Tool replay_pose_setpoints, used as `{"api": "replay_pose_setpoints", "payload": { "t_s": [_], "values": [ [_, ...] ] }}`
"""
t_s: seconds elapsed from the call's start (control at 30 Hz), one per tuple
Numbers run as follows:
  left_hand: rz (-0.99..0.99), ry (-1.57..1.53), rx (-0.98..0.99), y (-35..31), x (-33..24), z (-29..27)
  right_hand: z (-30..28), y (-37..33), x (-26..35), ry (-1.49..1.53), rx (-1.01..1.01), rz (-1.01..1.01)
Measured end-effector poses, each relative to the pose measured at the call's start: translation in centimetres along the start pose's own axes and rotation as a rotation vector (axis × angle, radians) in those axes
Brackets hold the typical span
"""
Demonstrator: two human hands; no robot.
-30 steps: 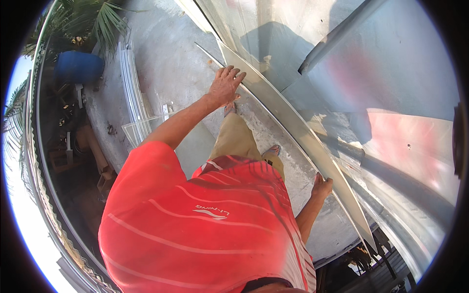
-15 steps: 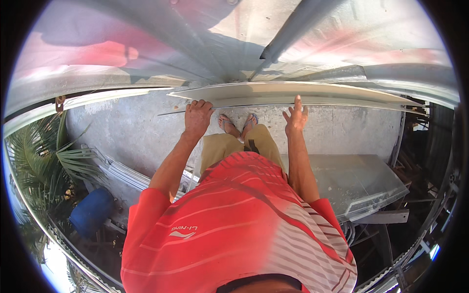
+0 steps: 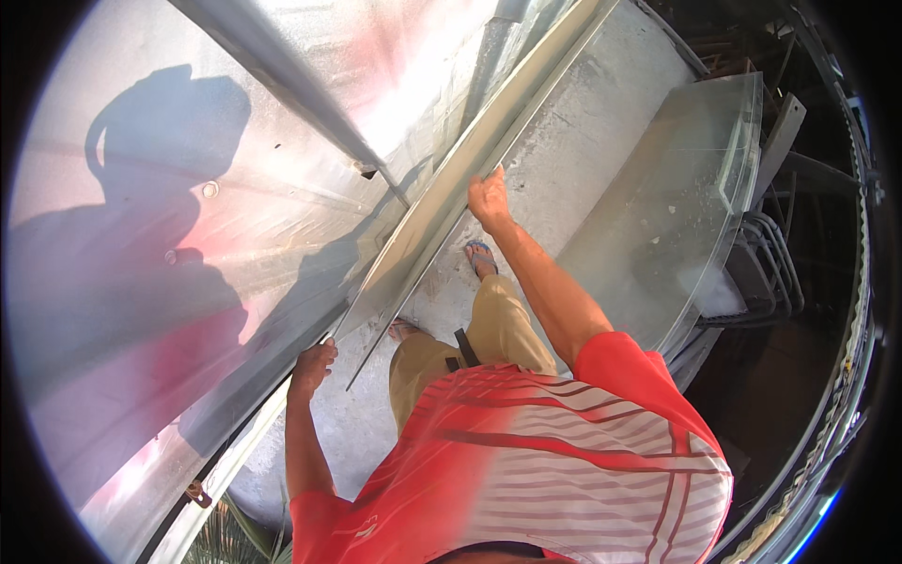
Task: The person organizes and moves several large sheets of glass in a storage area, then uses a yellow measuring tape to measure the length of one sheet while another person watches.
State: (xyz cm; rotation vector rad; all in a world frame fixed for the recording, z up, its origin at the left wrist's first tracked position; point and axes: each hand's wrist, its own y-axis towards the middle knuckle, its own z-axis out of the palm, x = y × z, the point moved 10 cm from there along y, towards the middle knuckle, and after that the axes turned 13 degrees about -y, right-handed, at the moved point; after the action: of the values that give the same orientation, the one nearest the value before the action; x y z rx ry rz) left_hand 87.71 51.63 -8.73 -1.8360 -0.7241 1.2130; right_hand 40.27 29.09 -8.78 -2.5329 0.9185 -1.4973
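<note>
A long, thin beige-grey panel (image 3: 395, 268) stands on edge against the metal wall, slanting from lower left to upper right. My left hand (image 3: 312, 367) is closed on its near-left corner, thumb uppermost. In front of it runs a second long edge, a narrow strip (image 3: 365, 367) whose lower end sticks out over the floor. My right hand (image 3: 489, 199) is closed around the panel's near edge further along, fingers curled over it. The far end of the panel passes out at the top.
Painted metal sheeting (image 3: 141, 310) with a slanting metal bar (image 3: 291, 80) rises on the left. Glass sheets (image 3: 639, 216) lie at the right, beside stacked metal-framed chairs (image 3: 766, 268). Concrete floor (image 3: 601, 103) lies under my sandalled feet. Palm leaves (image 3: 225, 536) show at the lower left.
My view has turned, so the panel now slants. My left hand has moved to the panel's end corner. My right hand, fingers spread before, has closed on the edge.
</note>
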Motion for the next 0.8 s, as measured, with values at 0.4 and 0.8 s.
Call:
{"api": "replay_pose_setpoints", "payload": {
  "t_s": [0.4, 0.8],
  "values": [
    [-0.683, -0.534, 0.231, 6.3, 14.4, 6.3, -2.2, -2.0, 0.3, -0.182, -0.001, 0.116],
    [-0.716, -0.405, 0.101, 9.2, 16.0, 10.0, 1.9, -14.0, 0.7, -0.002, 0.006, 0.024]
  ]
}}
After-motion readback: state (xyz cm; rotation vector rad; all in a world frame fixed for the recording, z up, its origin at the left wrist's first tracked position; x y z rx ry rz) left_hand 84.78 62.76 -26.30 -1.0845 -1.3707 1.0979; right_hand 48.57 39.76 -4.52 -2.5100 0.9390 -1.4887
